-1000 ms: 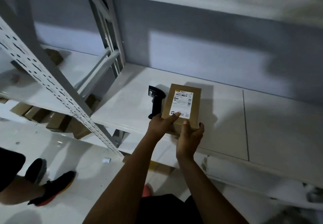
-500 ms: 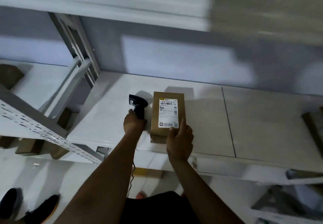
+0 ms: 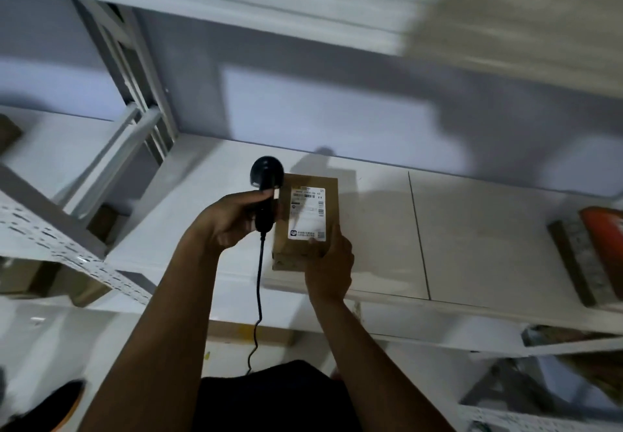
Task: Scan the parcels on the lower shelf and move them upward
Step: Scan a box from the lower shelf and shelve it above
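A brown cardboard parcel point(image 3: 312, 246) with a white shipping label lies flat on the white shelf point(image 3: 472, 229), near its front edge. My right hand point(image 3: 330, 263) holds the parcel at its near right corner, thumb on top beside the label. My left hand point(image 3: 232, 219) grips the handle of a black barcode scanner point(image 3: 264, 183), lifted off the shelf with its head just left of and above the parcel's label. The scanner's black cable hangs down between my forearms.
A grey and red parcel point(image 3: 590, 256) lies at the shelf's right end. White perforated uprights and braces point(image 3: 135, 148) stand at the left, with brown boxes point(image 3: 104, 222) on the level below. Another shelf board point(image 3: 236, 3) runs overhead. A dark shoe point(image 3: 50, 404) shows at the bottom left.
My left hand left the parcel, took the scanner's handle on the shelf, and has raised it beside the label. My right hand stayed on the parcel's near end.
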### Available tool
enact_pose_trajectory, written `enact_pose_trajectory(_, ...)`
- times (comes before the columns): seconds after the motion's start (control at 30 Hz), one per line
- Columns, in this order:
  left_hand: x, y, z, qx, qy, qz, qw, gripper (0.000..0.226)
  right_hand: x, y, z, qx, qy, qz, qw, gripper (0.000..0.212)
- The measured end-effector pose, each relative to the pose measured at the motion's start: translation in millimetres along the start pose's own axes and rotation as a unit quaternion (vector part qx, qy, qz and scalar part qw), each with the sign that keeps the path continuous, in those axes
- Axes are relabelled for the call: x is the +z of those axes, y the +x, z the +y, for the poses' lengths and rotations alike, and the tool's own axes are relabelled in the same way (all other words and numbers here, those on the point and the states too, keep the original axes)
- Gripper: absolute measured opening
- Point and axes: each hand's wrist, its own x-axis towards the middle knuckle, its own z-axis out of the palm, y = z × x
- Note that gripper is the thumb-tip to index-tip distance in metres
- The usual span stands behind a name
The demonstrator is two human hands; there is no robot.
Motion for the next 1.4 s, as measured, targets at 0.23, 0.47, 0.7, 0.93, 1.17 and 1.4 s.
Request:
enact_pose_trajectory(0.23, 52, -44, 28, 0.034, -0.126, -0.093, 0.987, 0.034, 1, -2, -6, -0.015, 0.008, 0.014, 1.0, 0.059)
enact_pose_trajectory(0.47, 84, -66, 39, 0.053, -0.112, -0.101, 0.987, 0.026, -1, -2, -3, -0.024, 0.014, 0.009, 1.0, 0.059)
enact_pose_trajectory(0.7, 91, -76, 43, 0.044, -0.11, -0.1, 0.988, 0.027, 0, -2, -2, -0.034, -0.005, 0.014, 0.999, 0.058)
enact_pose_trajectory(0.93, 91, -79, 43, 0.041, -0.11, -0.085, 0.989, 0.024, 1, 1, 2, -0.051, -0.026, 0.018, 0.998, 0.058)
enact_pose_trajectory(1.17, 90, -82, 40, 0.039, -0.108, -0.085, 0.99, 0.025, 6, 1, -1, -0.054, -0.034, 0.04, 0.997, 0.056)
enact_pose_trajectory(1.4, 84, -77, 34, 0.045, -0.063, -0.088, 0.993, 0.032, 10, -1, 3, -0.051, -0.024, 0.032, 0.998, 0.059)
